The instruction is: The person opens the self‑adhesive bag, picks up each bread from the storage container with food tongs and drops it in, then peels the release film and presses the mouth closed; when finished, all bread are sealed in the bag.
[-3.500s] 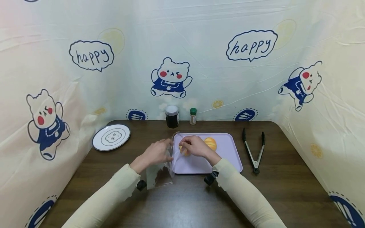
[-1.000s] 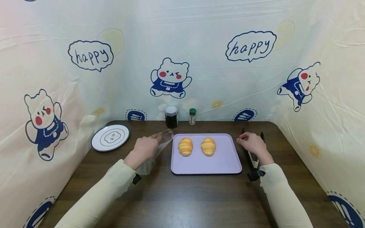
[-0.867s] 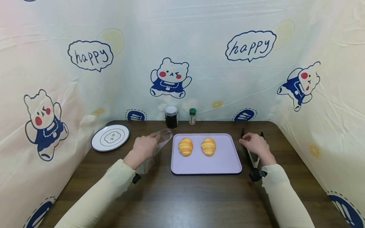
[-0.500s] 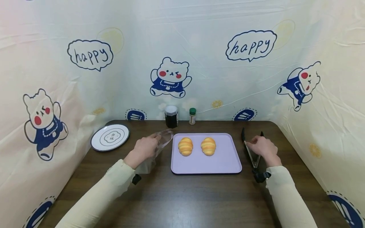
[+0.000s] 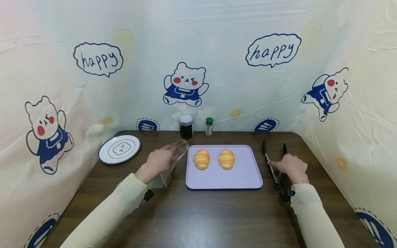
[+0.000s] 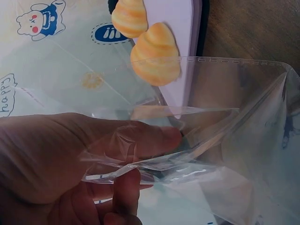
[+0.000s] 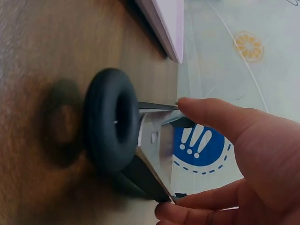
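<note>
In the head view my left hand [image 5: 157, 162] pinches a clear plastic bag [image 6: 267, 93] just left of the tray. The left wrist view has the film between thumb and fingers, the bag's mouth spreading to the right. At the table's right, my right hand [image 5: 293, 167] is at the metal tongs [image 7: 152, 133], thumb against one arm and fingers against the other. The tongs' black ring end [image 7: 99, 126] points toward the person, and their arms are spread. Two striped bread rolls [image 5: 201, 159] lie side by side on the lilac tray [image 5: 223, 179].
A white plate [image 5: 108, 155] with a dark rim lies at the table's far left. Along the back edge stand a dark jar [image 5: 186, 131] with a pale lid and a small green-capped shaker [image 5: 209, 128]. A printed curtain [image 5: 217, 69] hangs behind the table.
My left hand has drawn the bag leftward off the tray. My right hand has left the roll, gone right to the tongs, and turned to take hold of their arms. The rolls are now uncovered.
</note>
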A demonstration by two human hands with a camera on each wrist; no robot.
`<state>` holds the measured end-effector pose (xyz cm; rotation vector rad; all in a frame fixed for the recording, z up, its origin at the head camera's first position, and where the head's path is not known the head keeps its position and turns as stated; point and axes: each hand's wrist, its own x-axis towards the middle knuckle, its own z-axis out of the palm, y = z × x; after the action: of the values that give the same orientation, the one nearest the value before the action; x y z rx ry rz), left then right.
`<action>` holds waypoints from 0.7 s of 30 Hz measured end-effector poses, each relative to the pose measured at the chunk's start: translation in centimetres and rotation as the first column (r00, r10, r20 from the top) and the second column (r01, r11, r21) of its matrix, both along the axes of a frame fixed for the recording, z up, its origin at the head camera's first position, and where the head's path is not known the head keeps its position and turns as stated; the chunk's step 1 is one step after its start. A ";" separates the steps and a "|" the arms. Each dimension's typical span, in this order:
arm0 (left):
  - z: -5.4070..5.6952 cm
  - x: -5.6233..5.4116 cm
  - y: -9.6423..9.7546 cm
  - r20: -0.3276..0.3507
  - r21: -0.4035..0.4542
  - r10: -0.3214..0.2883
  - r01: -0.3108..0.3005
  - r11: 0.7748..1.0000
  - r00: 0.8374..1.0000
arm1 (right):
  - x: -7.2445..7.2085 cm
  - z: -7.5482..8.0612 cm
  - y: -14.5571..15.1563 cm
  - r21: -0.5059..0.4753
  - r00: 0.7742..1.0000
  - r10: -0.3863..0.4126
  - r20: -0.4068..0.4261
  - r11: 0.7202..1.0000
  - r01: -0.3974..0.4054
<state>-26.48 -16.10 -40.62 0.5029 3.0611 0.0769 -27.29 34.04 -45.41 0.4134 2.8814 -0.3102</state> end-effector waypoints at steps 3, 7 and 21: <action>-0.1 0.0 0.1 -0.003 0.015 0.001 -0.001 1.000 1.000 | 0.0 -0.3 0.0 -0.002 1.000 0.010 0.004 1.000 -0.010; 0.0 0.0 0.1 -0.015 0.044 -0.009 0.009 0.999 1.000 | -0.2 -0.3 0.2 -0.020 0.999 0.027 0.022 0.999 -0.026; -0.3 -0.3 0.1 0.001 0.055 0.006 -0.006 0.998 1.000 | -0.3 -0.4 1.2 -0.085 0.997 0.042 0.058 0.996 -0.037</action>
<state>-26.77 -15.99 -40.91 0.4969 3.0675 0.1617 -27.57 35.24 -45.78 0.3439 2.8027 -0.4037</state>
